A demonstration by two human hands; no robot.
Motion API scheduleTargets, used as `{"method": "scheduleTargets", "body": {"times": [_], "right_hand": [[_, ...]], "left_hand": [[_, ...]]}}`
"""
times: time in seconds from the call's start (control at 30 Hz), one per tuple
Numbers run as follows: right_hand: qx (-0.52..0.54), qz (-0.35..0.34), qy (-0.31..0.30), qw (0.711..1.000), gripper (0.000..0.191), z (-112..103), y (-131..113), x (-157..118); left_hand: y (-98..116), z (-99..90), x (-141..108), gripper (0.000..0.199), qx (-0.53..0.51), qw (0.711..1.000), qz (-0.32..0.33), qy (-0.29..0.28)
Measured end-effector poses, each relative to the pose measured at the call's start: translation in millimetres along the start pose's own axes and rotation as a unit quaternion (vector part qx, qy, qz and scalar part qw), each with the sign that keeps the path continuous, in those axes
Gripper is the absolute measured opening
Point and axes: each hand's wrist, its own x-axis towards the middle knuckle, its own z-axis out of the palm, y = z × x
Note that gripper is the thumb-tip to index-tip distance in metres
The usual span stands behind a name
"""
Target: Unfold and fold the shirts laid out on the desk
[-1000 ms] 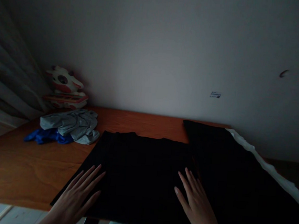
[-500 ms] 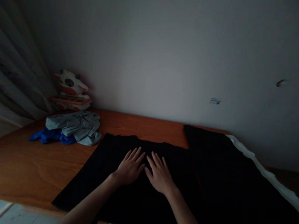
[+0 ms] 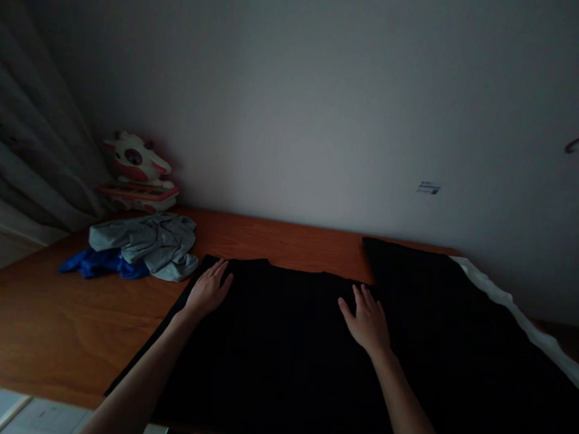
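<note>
A black garment, looking like a T-shirt [image 3: 279, 350], lies spread flat on the wooden table [image 3: 60, 326] in front of me. My left hand [image 3: 210, 287] rests flat on its far left corner, with the fingers stretched out. On the far right part of the cloth lies my right hand [image 3: 368, 317], palm down, thumb apart from the fingers. Neither hand grips the fabric. To the right is another dark cloth [image 3: 459, 351] with a white strip [image 3: 504, 297] along its far edge; the border between the two dark cloths is hard to see.
At the back left lie a crumpled grey cloth [image 3: 147, 239] and a blue cloth [image 3: 100, 263]. Behind them stands a cow-shaped toy keyboard [image 3: 139, 178], beside a curtain [image 3: 25, 136]. A wall [image 3: 298, 111] with a small label [image 3: 428, 188] rises behind the table.
My hands have slid apart from the middle of the black T-shirt, the left one to its far left corner and the right one toward its far right side.
</note>
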Motion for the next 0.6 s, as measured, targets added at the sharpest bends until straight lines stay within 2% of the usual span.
{"method": "scheduleTargets", "body": {"times": [0.07, 0.13, 0.27, 0.37, 0.47, 0.6], "right_hand": [[0.021, 0.000, 0.038, 0.999, 0.066, 3.5, 2.1, 0.2], [0.043, 0.001, 0.070, 0.997, 0.059, 3.6, 2.8, 0.3], [0.067, 0.005, 0.111, 0.992, 0.046, -4.3, 1.0, -1.5], [0.068, 0.015, 0.098, 0.993, 0.040, -14.3, -4.6, -6.8], [0.052, 0.048, 0.058, 0.996, 0.041, -27.1, -11.7, -11.6], [0.035, 0.047, -0.026, 0.998, 0.035, -49.8, -10.6, -9.6]], "left_hand": [[-0.9, 0.7, 0.3, 0.055, -0.012, 0.999, -0.008, 0.030], [3.2, -0.2, -0.8, 0.055, 0.001, 0.998, -0.048, 0.046], [15.9, -8.1, -2.4, 0.070, 0.057, 0.988, -0.143, 0.020], [21.8, -14.6, -1.8, 0.065, 0.061, 0.989, -0.133, -0.017], [22.1, -18.0, 1.5, 0.060, 0.066, 0.991, -0.114, -0.027], [18.6, -21.9, 16.0, 0.046, 0.085, 0.996, -0.020, -0.025]]}}
